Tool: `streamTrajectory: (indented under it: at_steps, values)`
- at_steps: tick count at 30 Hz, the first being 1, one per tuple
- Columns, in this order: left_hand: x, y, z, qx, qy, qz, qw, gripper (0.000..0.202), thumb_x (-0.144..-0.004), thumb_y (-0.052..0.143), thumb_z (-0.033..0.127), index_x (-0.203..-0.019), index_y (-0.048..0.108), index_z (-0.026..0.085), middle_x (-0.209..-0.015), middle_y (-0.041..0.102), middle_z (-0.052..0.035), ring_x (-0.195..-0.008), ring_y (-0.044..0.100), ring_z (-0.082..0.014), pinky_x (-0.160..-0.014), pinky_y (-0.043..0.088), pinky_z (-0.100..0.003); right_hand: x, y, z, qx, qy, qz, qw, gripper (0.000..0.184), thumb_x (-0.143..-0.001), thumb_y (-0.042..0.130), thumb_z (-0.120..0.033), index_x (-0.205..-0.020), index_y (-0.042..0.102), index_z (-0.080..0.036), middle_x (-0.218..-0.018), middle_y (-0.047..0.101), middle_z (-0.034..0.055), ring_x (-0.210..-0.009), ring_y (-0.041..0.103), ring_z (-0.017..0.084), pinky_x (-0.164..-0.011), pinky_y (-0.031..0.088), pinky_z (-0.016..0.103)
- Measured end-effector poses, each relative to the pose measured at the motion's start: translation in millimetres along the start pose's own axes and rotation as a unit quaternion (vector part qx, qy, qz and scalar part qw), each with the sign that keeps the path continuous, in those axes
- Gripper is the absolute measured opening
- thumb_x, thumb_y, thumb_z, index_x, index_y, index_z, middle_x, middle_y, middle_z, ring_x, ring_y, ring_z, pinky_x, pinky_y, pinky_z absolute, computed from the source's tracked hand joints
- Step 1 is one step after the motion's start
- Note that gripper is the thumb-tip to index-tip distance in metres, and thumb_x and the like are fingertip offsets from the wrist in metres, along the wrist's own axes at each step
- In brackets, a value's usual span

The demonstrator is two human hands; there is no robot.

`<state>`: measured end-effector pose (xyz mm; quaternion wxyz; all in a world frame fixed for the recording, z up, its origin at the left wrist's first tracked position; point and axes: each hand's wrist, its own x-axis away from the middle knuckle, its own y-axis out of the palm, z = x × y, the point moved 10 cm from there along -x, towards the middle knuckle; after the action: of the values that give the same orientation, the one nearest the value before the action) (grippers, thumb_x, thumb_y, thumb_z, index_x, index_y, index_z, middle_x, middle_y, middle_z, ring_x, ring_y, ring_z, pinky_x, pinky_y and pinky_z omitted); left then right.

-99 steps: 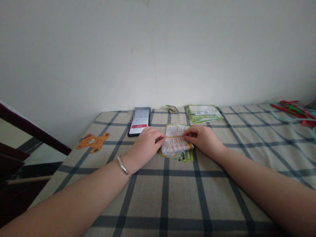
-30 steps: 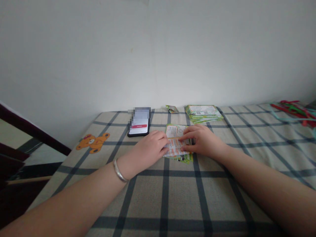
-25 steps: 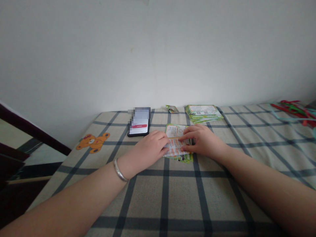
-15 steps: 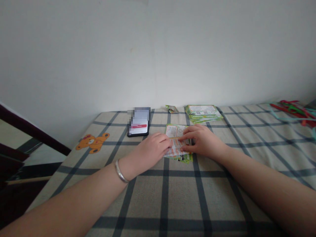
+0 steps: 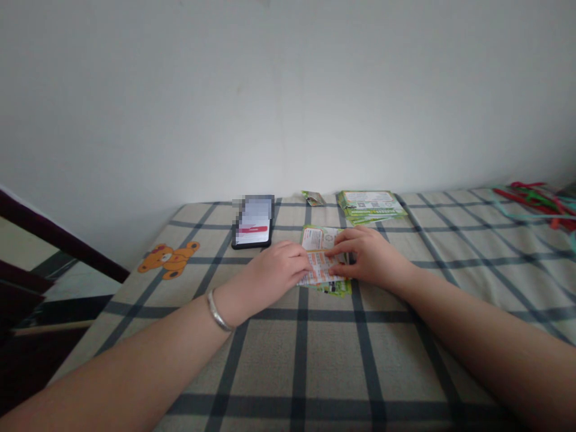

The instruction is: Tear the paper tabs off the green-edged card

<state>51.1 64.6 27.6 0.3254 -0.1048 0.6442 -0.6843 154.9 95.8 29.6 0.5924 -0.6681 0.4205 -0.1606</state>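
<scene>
I have both hands on the leaflet (image 5: 318, 260), just below the middle of the frame on the checked bench (image 5: 330, 366). The left hand (image 5: 281, 264) is narrow, fingers bunched at the leaflet's left edge; I can't tell whether it pinches the paper or only presses it. The right hand (image 5: 366, 253) is moderately wide, thumb and forefinger apart, their tips resting on the printed face. Bracing from both sides probably keeps the sheet flat and stops it slipping, since a crease seems to run across it. Green-edged paper (image 5: 333, 288) shows from under its lower edge, perhaps as backing.

Toward the upper right of centre, a stack (image 5: 372, 205) of similar leaflets lies near the wall (image 5: 288, 96), likely there to leave working room. A small folded piece (image 5: 313, 198) sits left of it. The phone (image 5: 252, 231) is left of centre (screen partly blurred out), angled perhaps for easy glances. The bear (image 5: 169, 261) at left looks like flat decoration.
</scene>
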Motion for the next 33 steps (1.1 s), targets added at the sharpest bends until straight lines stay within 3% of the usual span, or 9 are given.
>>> streamTrajectory:
  at_steps: [33]
  values:
    - [1.6,-3.3,4.7,-0.006,-0.009,-0.001,1.0,0.011,-0.089,0.057,0.02,-0.092,0.067,0.016,-0.095,0.063,-0.0058,-0.093,0.057,-0.0193,-0.086,0.048,-0.037,0.5,1.3,-5.0,0.008,-0.027,0.004,1.0,0.023,-0.079,0.07,-0.038,-0.097,0.073,-0.024,-0.099,0.067,0.0054,-0.093,0.058,0.023,-0.084,0.043,0.037]
